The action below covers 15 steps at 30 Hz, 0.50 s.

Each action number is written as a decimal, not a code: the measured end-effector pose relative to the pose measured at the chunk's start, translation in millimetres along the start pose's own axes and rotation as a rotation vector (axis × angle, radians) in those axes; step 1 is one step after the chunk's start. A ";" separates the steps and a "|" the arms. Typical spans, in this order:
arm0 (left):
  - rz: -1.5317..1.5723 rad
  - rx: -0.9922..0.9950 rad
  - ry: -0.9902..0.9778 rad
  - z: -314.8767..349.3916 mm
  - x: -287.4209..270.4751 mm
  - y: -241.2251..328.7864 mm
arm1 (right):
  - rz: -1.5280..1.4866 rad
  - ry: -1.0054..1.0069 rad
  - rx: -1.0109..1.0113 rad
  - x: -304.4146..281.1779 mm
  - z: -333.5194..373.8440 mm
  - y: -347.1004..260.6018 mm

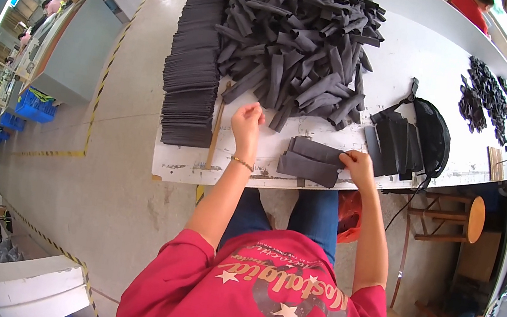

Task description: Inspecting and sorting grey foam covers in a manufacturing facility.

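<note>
My right hand pinches the right end of some flat dark grey fabric pieces, which lie overlapping near the table's front edge. To its left, my left hand is raised over the white table with its fingers curled in, and nothing shows in them. Just beyond that hand spreads a big heap of loose, curled dark fabric strips. Left of the heap runs a long, neat row of stacked dark fabric pieces. A narrow wooden strip lies between the row and my left hand.
Right of my right hand are more dark fabric pieces and a black mesh-like bag. Small dark scraps lie at the far right. A wooden stool stands below the table. Other people work farther off, by blue crates.
</note>
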<state>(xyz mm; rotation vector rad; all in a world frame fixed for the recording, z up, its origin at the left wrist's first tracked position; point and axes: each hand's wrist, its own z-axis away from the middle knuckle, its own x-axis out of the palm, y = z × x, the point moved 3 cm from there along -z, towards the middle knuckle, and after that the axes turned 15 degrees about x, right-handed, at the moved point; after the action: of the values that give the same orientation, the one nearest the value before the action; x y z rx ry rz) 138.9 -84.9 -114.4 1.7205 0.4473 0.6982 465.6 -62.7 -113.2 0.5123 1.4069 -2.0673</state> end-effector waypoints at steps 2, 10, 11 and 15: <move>-0.036 0.052 0.001 -21.5 3.4 -5.9 | 0.046 0.133 -0.130 2.9 4.5 -4.5; -0.536 0.414 0.009 -72.1 33.0 -1.5 | 0.273 0.674 -0.149 -41.6 4.9 -2.4; -0.655 0.377 -0.070 -76.6 31.0 -10.6 | 0.382 0.722 -0.220 -36.0 -0.1 -4.0; -0.545 0.283 -0.045 -70.0 36.0 -6.1 | 0.854 0.653 -0.242 -24.3 -14.4 1.5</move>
<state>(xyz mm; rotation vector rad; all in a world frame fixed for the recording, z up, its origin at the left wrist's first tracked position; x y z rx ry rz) 120.1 -9.3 -101.6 1.7569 0.9736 0.2063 484.9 -43.7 -104.9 1.4655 1.3807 -1.0585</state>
